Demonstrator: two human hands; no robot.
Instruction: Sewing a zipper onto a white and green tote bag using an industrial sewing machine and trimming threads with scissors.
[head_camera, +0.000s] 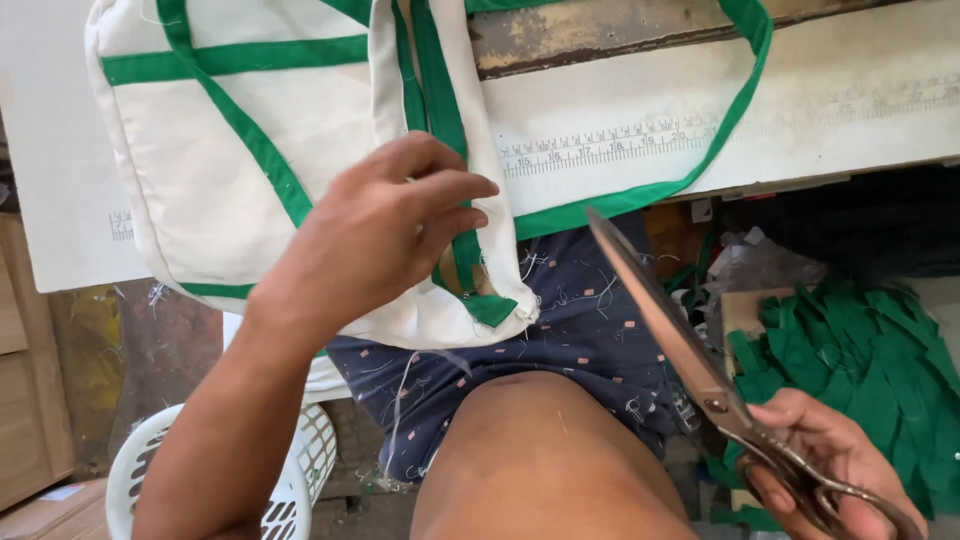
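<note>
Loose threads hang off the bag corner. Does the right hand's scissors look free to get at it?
Probably yes: the scissors in the right hand point toward the bag corner with open space between; the left hand rests above it.

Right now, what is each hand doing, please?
Left hand: resting on the white bag with green trim, fingers curled at its strap.
Right hand: closed on the scissors.
</note>
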